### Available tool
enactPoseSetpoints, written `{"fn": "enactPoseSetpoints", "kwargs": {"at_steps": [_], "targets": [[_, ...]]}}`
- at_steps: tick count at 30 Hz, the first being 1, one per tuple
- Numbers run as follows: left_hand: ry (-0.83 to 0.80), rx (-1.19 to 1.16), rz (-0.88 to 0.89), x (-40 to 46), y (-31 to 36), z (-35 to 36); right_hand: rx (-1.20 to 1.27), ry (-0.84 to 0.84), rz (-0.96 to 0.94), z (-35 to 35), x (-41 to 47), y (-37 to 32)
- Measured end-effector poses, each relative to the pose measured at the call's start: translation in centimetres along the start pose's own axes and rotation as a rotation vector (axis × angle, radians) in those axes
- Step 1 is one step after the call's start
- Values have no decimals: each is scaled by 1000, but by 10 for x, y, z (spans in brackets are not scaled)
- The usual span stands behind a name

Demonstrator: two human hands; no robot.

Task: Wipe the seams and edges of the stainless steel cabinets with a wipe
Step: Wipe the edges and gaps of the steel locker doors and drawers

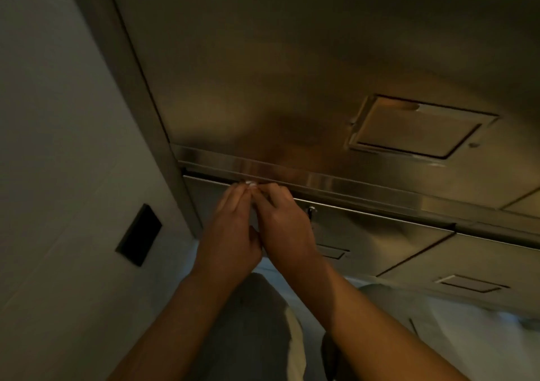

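Note:
A stainless steel cabinet (292, 59) fills the upper view, with a bright horizontal ledge (321, 180) under its large door. My left hand (230, 228) and my right hand (283, 223) meet just below that ledge, near its left end. Between their fingertips shows a small white wipe (250, 184), pinched by both hands and touching the seam under the ledge. Most of the wipe is hidden behind the fingers.
A recessed handle (418, 128) sits in the large door. Lower drawers with recessed pulls (470, 282) run to the right. A white wall (58, 147) with a dark rectangular plate (139, 234) stands at the left. My legs and a pale floor lie below.

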State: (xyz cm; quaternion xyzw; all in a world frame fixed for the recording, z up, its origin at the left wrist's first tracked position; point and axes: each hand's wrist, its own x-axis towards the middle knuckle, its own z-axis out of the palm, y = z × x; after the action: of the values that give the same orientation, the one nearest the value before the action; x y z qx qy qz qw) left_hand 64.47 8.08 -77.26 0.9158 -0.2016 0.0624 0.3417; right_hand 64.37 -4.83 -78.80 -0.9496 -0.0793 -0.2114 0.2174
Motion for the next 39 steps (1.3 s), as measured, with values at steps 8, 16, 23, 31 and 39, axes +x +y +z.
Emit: {"fn": "enactPoseSetpoints", "kwargs": {"at_steps": [8,16,23,31,39], "targets": [[-58,116,-7,0,34,25,77,64,-29,-19,-14,25],[-145,178,-4,2,54,23,44,20,15,-34,-20,33],[-138,220,119,-3,89,53,-76,138,17,-55,-47,64],[-179,276,280,-4,143,94,-106,129,180,-100,-82,107],[-216,164,427,-3,187,141,-155,226,335,-139,-118,153]]}}
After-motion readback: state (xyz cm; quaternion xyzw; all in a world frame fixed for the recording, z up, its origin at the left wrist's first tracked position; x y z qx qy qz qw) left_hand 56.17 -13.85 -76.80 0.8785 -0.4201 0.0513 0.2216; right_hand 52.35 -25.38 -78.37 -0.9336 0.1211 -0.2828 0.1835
